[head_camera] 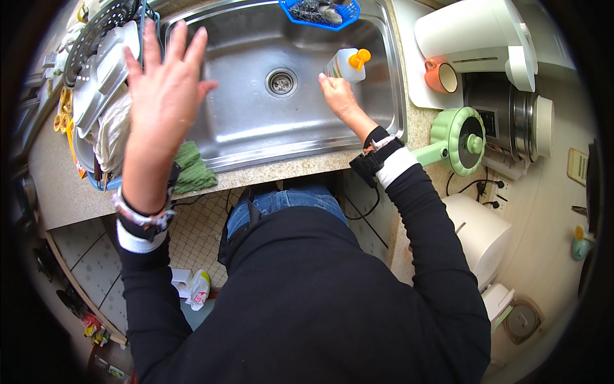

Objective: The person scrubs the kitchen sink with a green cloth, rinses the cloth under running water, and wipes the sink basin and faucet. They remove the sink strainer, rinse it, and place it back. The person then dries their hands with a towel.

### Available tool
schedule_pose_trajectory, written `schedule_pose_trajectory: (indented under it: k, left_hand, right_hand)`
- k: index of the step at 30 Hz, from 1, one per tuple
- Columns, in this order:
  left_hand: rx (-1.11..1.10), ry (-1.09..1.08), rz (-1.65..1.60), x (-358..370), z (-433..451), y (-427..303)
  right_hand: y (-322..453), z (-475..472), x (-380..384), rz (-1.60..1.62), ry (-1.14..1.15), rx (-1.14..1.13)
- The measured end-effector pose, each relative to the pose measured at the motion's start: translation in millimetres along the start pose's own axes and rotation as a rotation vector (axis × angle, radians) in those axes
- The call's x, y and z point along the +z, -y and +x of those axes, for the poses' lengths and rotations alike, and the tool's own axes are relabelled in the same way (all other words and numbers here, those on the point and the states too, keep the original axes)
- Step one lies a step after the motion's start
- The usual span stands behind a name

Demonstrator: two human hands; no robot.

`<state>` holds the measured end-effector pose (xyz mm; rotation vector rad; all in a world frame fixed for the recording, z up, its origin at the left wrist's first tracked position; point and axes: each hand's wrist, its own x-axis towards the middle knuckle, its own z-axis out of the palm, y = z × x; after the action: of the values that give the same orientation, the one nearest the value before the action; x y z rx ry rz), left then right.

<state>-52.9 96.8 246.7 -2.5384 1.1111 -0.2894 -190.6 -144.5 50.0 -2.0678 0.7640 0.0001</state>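
Observation:
My left hand (165, 91) is raised beside the dish rack with its fingers spread and nothing in it. Over the right part of the stainless steel sink (230, 115), my right hand (338, 96) is at the base end of a clear pump bottle (353, 74) with an orange pump top. Whether the fingers grip the bottle or only touch it cannot be told. The round drain strainer (281, 82) lies between my hands. A folded green cloth (194, 168) rests on the counter edge near my left wrist.
A blue basket (320, 25) with dark scouring pads sits at the sink's far side. Dishes and a colander (98, 45) crowd the left. An orange mug (440, 77), a green lidded pot (458, 141) and white appliances stand at the right.

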Motion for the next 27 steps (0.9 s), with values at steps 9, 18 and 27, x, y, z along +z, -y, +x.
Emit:
schedule_pose_trajectory:
  k: [9,18,27]
  left_hand:
    - [-0.022,0.222,-1.136,106.5,-2.0,-86.9]
    - [-0.302,0.523,-1.764,155.2,-12.0,-96.2]
    - [-0.746,0.314,-2.390,161.5,-33.9,-92.0]
  right_hand:
    - [52.2,-9.9,24.8,0.933,0.572,0.301]
    - [49.0,-8.6,33.8,0.805,0.540,0.232]
    - [29.5,-5.3,48.5,0.349,0.316,-0.172]
